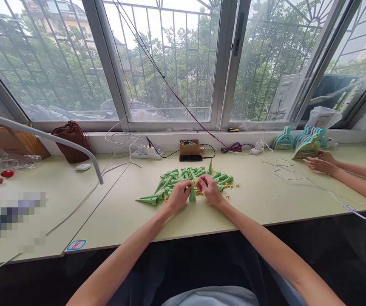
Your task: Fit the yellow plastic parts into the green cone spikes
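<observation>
A pile of green plastic spikes (170, 177), each a long cone with a wide ribbed base, lies on the table in front of me. Small yellow plastic pieces (228, 185) are scattered among and beside them. One green spike (192, 196) stands upright, base down, between my hands. My left hand (179, 195) is closed, its fingertips at the upper part of that spike. On the other side, my right hand (211, 190) is closed in a pinch close to the spike's tip; what it holds is too small to make out. Another spike (210, 166) stands upright behind the pile.
A phone (191, 158) and a small cardboard box (189, 148) sit behind the pile. Power strips (147, 152) and cables run along the window. At right, another person's hands (321, 163) hold a green dustpan-like item (307, 148). A white curved bar (87, 153) crosses the left.
</observation>
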A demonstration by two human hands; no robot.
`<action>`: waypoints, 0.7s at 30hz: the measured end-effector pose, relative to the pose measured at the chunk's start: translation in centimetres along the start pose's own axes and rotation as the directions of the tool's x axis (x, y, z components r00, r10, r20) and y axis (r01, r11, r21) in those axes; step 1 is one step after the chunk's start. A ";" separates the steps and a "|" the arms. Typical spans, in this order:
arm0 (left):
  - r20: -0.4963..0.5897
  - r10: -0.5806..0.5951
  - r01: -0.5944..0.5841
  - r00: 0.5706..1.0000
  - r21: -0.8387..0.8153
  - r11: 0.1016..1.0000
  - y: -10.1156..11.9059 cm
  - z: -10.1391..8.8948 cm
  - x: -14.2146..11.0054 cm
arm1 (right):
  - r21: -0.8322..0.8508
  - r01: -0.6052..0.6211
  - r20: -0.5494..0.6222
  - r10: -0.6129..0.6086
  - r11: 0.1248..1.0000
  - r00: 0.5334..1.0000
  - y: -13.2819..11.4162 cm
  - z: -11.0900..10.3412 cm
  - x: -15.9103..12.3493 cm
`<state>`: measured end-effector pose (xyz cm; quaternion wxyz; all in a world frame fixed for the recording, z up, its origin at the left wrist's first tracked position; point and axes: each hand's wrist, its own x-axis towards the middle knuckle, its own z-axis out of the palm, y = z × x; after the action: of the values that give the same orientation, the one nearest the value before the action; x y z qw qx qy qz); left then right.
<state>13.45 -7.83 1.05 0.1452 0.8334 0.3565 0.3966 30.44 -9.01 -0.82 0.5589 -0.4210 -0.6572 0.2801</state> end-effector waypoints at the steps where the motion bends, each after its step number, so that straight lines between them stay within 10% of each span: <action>1: -0.002 0.001 -0.001 1.000 0.000 1.000 0.0 0.0 0.0 | 0.006 0.000 0.006 0.000 1.000 1.000 0.0 0.0 0.0; 21: -0.010 0.015 -0.015 1.000 0.027 1.000 -0.1 0.0 0.0 | -0.001 0.045 0.085 -0.045 0.999 0.995 -0.1 -0.3 -0.1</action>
<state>13.42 -7.76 0.99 0.1293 0.8359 0.3563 0.3969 30.68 -9.21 -0.76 0.5358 -0.3947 -0.6903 0.2841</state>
